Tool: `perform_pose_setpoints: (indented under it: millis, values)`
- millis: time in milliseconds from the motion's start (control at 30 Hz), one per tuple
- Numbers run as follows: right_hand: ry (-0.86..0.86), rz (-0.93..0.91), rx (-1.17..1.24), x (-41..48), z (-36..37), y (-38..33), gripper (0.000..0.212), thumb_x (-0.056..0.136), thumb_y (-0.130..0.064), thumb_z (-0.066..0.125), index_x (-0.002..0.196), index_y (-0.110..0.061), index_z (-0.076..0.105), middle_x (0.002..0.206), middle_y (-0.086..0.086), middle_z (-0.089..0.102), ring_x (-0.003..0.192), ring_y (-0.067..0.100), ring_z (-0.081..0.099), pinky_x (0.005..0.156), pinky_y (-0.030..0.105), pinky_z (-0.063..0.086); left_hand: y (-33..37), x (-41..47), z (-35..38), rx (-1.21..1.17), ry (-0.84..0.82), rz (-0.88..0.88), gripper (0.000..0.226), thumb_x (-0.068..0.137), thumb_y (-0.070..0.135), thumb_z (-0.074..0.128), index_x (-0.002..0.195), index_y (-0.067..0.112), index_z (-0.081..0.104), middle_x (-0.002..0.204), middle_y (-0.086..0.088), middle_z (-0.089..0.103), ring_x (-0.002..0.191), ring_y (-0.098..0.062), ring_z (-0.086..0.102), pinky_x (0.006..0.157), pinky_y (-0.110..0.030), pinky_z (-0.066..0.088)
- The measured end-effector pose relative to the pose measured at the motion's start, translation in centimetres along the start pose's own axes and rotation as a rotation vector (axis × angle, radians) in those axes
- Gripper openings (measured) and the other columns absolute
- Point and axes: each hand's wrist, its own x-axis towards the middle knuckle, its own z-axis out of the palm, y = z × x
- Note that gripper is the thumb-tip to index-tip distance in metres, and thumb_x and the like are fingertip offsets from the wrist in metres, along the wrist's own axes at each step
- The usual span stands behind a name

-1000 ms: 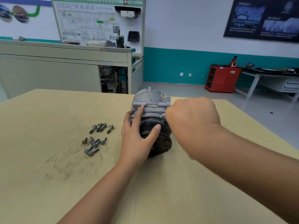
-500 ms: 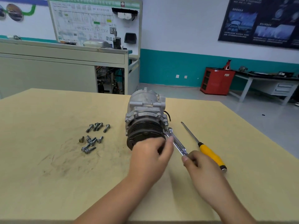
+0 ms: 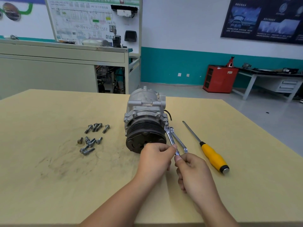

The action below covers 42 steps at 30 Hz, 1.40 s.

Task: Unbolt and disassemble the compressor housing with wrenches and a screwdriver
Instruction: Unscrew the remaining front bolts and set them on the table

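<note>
The grey compressor (image 3: pixel 145 112) lies on the yellow table (image 3: pixel 49 177), its black pulley facing me. Two silver wrenches lean at the pulley's right side. My left hand (image 3: pixel 155 161) pinches the nearer wrench (image 3: pixel 170 138) between thumb and fingers. The same wrench's lower end is pinched by my right hand (image 3: pixel 193 176), just below the left one. Beside it lies the second wrench (image 3: pixel 179 141), which neither hand holds. A yellow-handled screwdriver (image 3: pixel 211 154) rests on the table to the right.
Several loose bolts (image 3: pixel 91 138) lie scattered on the table left of the compressor. Beyond the table stand a grey workbench with a training board (image 3: pixel 91 20), a red cabinet (image 3: pixel 219 78) and a white desk (image 3: pixel 270 82).
Both hands came off the compressor and drew back toward me. The left hand moved from the pulley to the wrench, and the right hand closed on the wrench's end.
</note>
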Motion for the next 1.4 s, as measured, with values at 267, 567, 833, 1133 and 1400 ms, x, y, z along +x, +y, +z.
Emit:
perform_pose_setpoints:
  millis: [267,567,833,1133,1400]
  values:
    - [0.064,-0.059,-0.033,0.3,0.3,0.1,0.029,0.094,-0.022,0.054,0.066,-0.014,0.054,0.048,-0.002,0.045,0.037,0.014,0.040,0.039,0.021,0.035,0.1,0.2,0.0,-0.087,-0.030,-0.063,0.048,0.090,0.027,0.058,0.044,0.016,0.048,0.036,0.005,0.043,0.036,-0.006,0.032,0.042,-0.014,0.029]
    - [-0.035,0.000,0.017,0.5,-0.9,-1.2,0.026,0.095,-0.018,0.052,0.071,-0.010,0.056,0.043,0.002,0.051,0.034,0.021,0.053,0.034,0.020,0.032,0.3,0.2,-0.1,-0.215,-0.092,-0.142,0.060,0.091,0.025,0.057,0.033,0.021,0.044,0.035,0.006,0.039,0.031,-0.007,0.028,0.037,-0.015,0.026]
    - [-0.182,0.328,0.507,0.4,-2.4,-2.5,0.030,0.096,-0.019,0.047,0.079,-0.002,0.064,0.046,0.001,0.045,0.034,0.013,0.039,0.033,0.019,0.030,0.3,0.3,0.8,-0.615,-0.191,-0.325,0.030,0.093,0.021,0.053,0.065,0.013,0.048,0.039,0.010,0.026,0.036,-0.005,0.018,0.038,-0.017,0.015]
    - [-0.403,0.540,0.981,0.7,-2.1,-2.3,0.015,0.071,-0.018,0.058,0.070,-0.004,0.063,0.050,-0.001,0.041,0.038,0.009,0.039,0.037,0.018,0.037,-0.9,0.8,1.2,-0.681,-0.184,-0.416,0.017,0.091,0.031,0.058,0.086,0.015,0.056,0.060,0.003,0.031,0.048,-0.007,0.026,0.047,-0.019,0.022]
    - [-0.368,0.506,0.966,0.8,-1.4,-2.3,0.015,0.069,-0.018,0.061,0.064,-0.005,0.063,0.047,0.000,0.043,0.035,0.009,0.040,0.034,0.019,0.038,-1.0,0.6,1.1,-0.610,-0.105,-0.330,0.028,0.082,0.038,0.066,0.091,0.012,0.059,0.060,-0.002,0.030,0.045,-0.008,0.024,0.045,-0.021,0.019]
